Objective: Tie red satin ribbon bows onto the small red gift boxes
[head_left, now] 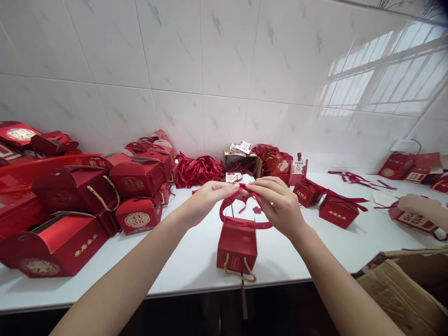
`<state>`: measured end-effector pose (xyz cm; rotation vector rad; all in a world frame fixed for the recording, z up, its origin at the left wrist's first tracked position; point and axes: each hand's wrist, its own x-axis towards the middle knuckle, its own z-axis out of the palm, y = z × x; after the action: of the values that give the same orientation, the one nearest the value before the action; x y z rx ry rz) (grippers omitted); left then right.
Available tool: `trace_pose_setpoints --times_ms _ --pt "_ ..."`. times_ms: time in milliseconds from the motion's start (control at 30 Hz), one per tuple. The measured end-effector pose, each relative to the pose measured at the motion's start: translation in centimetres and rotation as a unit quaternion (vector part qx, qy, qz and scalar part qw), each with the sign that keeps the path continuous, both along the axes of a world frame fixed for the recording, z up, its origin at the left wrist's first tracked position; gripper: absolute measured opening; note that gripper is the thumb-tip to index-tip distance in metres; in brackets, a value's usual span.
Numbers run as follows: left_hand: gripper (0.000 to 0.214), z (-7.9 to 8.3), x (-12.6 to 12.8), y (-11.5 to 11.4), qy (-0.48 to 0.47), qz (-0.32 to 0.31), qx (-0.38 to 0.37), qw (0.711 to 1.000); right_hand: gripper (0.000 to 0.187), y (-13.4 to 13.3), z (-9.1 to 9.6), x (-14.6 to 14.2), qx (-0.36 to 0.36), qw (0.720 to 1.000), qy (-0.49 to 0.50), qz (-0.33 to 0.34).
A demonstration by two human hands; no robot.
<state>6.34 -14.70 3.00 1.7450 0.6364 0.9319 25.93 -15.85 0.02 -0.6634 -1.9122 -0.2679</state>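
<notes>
Red ribbon (228, 202) is pinched between the fingertips of my left hand (209, 198) and my right hand (282, 203), which nearly meet above the middle of the table. Below them a small red gift box (238, 235) stands near the table's front edge. A twisted gold rope handle (249, 269) hangs on its near side. Part of the ribbon loops down behind the box. Just beyond, a small red flower-shaped piece (257, 210) lies on the white tabletop. My fingers partly hide where the ribbon is gripped.
Red boxes (138, 214) are piled at the left beside a red basket (45, 163). Against the wall lie a ribbon heap (199, 170) and cards (241, 148). Ribboned boxes (339, 210) stand at right. Another person's hand (422, 207) touches a box there. A cardboard carton (402, 289) sits at lower right.
</notes>
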Motion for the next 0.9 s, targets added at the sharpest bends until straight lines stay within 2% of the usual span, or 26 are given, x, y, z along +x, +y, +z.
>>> trace_pose_setpoints --times_ms 33,100,167,233,300,400,567,667,733,800,833,900 --pt "0.03 0.0 -0.1 -0.3 0.017 0.017 0.035 0.999 0.028 -0.2 0.0 -0.1 -0.001 1.0 0.023 -0.001" --pt "0.028 -0.1 -0.7 -1.0 0.067 0.095 0.138 0.984 0.027 -0.7 -0.2 0.0 -0.013 0.996 0.093 -0.008" --pt "0.027 -0.7 -1.8 -1.6 0.128 0.214 0.24 0.938 0.022 -1.2 -0.6 0.5 -0.037 0.983 0.175 -0.034" --pt "0.029 -1.8 -3.5 -2.2 0.188 0.312 0.282 0.887 0.014 -1.9 -1.5 1.5 -0.063 0.967 0.232 -0.079" --pt "0.034 -3.4 -5.6 -2.6 0.242 0.355 0.255 0.866 0.011 -2.7 -3.0 2.9 -0.096 0.954 0.251 -0.132" --pt "0.045 -6.6 -9.1 -3.2 0.303 0.396 0.166 0.851 0.02 -4.1 -6.3 5.3 -0.168 0.931 0.249 -0.209" --pt "0.045 -11.6 -13.1 -3.9 0.391 0.42 0.055 0.817 0.031 -5.4 -12.6 9.1 -0.302 0.865 0.242 -0.319" --pt "0.034 -12.8 -13.4 -4.1 0.417 0.39 0.043 0.82 0.034 -5.1 -14.8 10.2 -0.363 0.856 0.203 -0.306" --pt "0.028 -12.6 -12.6 -4.1 0.415 0.389 0.067 0.82 0.038 -4.7 -15.0 10.1 -0.331 0.865 0.199 -0.32" --pt "0.025 -11.9 -11.1 -3.8 0.383 0.396 0.109 0.827 0.047 -4.3 -14.2 9.2 -0.275 0.875 0.21 -0.337" --pt "0.024 -11.5 -10.1 -3.6 0.353 0.388 0.129 0.842 0.047 -4.1 -13.7 8.4 -0.261 0.884 0.212 -0.324" --pt "0.02 -10.7 -7.9 -2.9 0.275 0.333 0.149 0.89 0.04 -3.9 -12.4 6.6 -0.28 0.903 0.207 -0.253"
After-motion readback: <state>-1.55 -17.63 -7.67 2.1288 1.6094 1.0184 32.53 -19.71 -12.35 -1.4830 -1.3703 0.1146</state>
